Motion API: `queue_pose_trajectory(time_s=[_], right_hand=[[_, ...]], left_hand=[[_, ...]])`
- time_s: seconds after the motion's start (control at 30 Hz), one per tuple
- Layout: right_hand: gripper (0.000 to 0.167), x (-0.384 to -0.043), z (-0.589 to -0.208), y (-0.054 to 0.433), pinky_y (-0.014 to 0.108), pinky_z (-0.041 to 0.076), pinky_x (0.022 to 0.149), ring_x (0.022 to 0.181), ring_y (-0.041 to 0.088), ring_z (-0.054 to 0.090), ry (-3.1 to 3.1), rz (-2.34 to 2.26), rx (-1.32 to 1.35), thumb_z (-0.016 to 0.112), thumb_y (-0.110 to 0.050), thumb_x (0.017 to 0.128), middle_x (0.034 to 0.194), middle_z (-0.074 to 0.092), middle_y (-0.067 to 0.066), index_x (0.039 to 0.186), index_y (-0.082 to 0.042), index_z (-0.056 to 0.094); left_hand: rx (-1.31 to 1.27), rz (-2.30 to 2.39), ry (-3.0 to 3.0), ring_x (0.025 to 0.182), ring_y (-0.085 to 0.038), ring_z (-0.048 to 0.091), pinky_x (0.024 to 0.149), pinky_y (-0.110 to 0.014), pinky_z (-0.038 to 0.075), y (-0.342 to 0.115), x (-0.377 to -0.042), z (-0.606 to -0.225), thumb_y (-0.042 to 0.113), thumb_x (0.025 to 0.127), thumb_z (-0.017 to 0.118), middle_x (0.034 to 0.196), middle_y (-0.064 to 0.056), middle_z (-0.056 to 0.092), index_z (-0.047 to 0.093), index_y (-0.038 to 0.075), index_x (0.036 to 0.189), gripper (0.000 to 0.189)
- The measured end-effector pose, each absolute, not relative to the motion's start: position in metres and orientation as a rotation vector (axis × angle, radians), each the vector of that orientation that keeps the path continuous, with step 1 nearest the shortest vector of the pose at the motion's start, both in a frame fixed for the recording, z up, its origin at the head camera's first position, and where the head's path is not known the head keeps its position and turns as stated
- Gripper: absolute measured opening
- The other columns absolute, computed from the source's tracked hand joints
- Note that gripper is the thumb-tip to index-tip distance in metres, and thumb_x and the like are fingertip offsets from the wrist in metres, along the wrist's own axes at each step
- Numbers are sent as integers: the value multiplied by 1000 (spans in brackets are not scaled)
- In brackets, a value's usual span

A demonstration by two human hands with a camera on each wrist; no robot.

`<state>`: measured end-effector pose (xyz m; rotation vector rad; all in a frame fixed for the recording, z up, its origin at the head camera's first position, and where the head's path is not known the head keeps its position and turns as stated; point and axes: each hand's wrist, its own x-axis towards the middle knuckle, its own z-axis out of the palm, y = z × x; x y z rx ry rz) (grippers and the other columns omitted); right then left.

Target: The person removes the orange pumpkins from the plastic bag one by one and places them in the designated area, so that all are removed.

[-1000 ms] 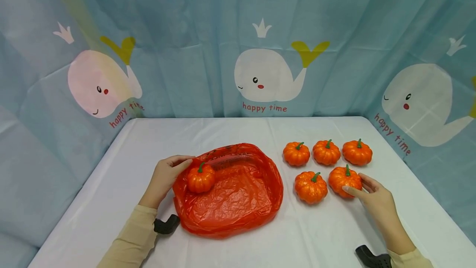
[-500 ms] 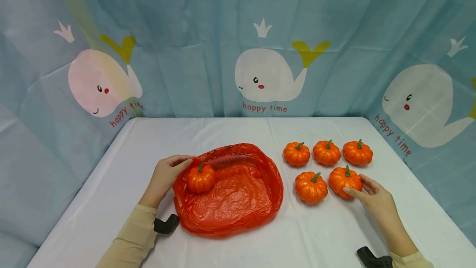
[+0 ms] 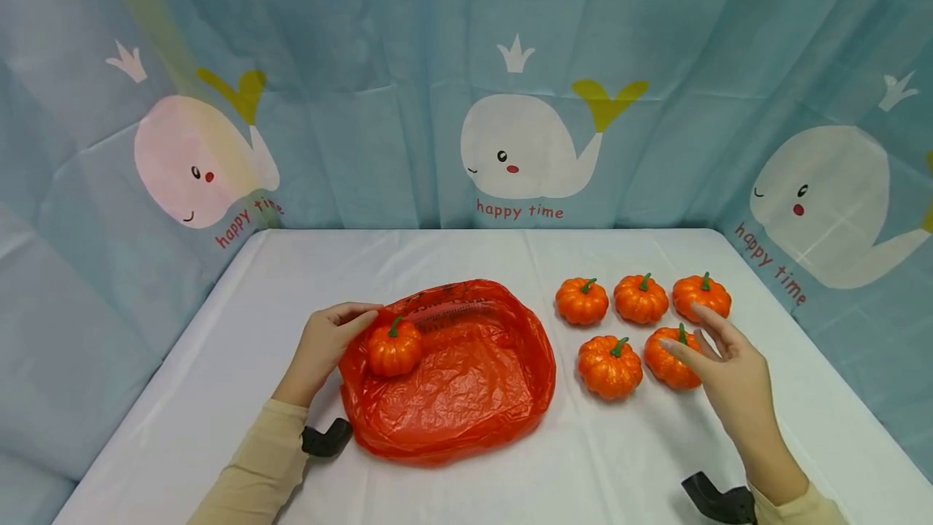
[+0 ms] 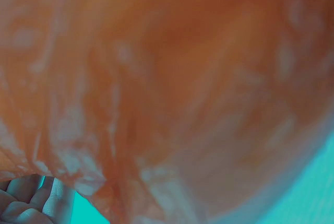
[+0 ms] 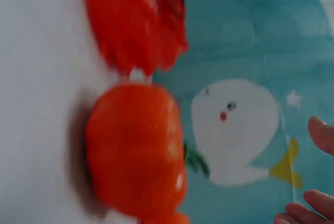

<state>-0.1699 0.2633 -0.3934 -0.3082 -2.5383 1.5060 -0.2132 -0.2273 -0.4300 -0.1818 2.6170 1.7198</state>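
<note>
A red plastic bag lies spread with its mouth open, and one small orange pumpkin with a green stem sits inside at its left. My left hand pinches the bag's left rim between thumb and fingers; crinkled bag film fills most of the left wrist view. My right hand hovers over the front right pumpkin, thumb and fingers apart, holding nothing and partly covering it. In the right wrist view, fingers show at the right edge, apart from a pumpkin.
Another pumpkin stands at the front, left of the one under my right hand. Behind are three more, at left, middle and right. A white cloth covers the table; a blue whale-print curtain hangs behind.
The right hand has let go of the front right pumpkin and risen, its fingers spreading. The pumpkin stays in the same spot. The left hand and bag have not moved.
</note>
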Motion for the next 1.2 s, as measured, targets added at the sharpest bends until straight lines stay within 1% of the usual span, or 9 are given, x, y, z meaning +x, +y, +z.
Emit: queue_pose_trajectory(time_s=[0.13, 0.27, 0.33, 0.43, 0.53, 0.63, 0.77, 1.07, 1.2], right_hand=[[73, -169, -383, 239, 3, 43, 90, 143, 33, 41, -2519, 1611, -163, 76, -32, 89, 157, 41, 9, 151, -11, 42], [73, -173, -382, 214, 4, 43, 91, 138, 16, 49, -2482, 1732, -22, 79, -25, 86, 153, 44, 15, 148, -7, 45], [74, -176, -382, 204, 5, 43, 92, 137, 13, 50, -2473, 1781, 24, 80, -23, 85, 152, 45, 17, 148, -6, 45], [75, -180, -382, 192, 8, 44, 94, 141, 21, 46, -2458, 1861, 58, 80, -20, 84, 154, 44, 14, 149, -6, 44], [75, -185, -383, 181, 14, 45, 97, 143, 28, 43, -2501, 1869, 74, 81, -24, 84, 154, 45, 9, 148, -8, 46], [75, -190, -385, 166, 25, 45, 102, 143, 28, 43, -2532, 1914, 117, 83, -26, 82, 152, 47, 7, 146, -10, 48], [73, -194, -390, 144, 34, 43, 106, 142, 27, 45, -2515, 2017, 199, 83, -21, 81, 150, 50, 10, 145, -8, 49], [68, -205, -398, 107, 43, 43, 108, 143, 32, 43, -2516, 2119, 291, 82, -16, 83, 151, 48, 14, 143, -6, 51], [70, -206, -402, 93, 43, 46, 106, 142, 35, 43, -2547, 2132, 310, 83, -22, 82, 152, 47, 13, 143, -8, 52]], left_hand=[[-178, 1719, 2618, 122, -21, 56, 87, -13, 49, -227, -214, -431, 47, 94, 64, 128, -10, 68, 71, 13, 124, 46], [-177, 1720, 2619, 121, -21, 57, 86, -13, 49, -227, -215, -431, 46, 94, 65, 127, -9, 69, 71, 12, 123, 45], [-177, 1715, 2622, 120, -21, 57, 86, -13, 49, -226, -215, -431, 47, 94, 65, 126, -9, 69, 72, 13, 123, 45], [-179, 1715, 2619, 119, -20, 58, 86, -14, 50, -226, -215, -431, 47, 94, 65, 124, -9, 70, 72, 13, 123, 45], [-180, 1714, 2617, 118, -20, 58, 86, -14, 50, -226, -215, -431, 47, 94, 65, 124, -8, 70, 72, 13, 123, 45], [-179, 1717, 2616, 118, -20, 58, 86, -14, 50, -226, -215, -431, 47, 94, 65, 124, -8, 70, 72, 13, 123, 45], [-180, 1718, 2615, 118, -20, 58, 86, -14, 50, -227, -215, -431, 46, 94, 65, 124, -8, 70, 72, 13, 123, 44], [-187, 1722, 2615, 119, -20, 57, 85, -13, 49, -228, -215, -431, 46, 94, 65, 125, -8, 70, 72, 13, 123, 44], [-178, 1723, 2624, 118, -20, 58, 85, -13, 50, -227, -214, -431, 46, 94, 65, 124, -8, 70, 72, 13, 123, 44]])
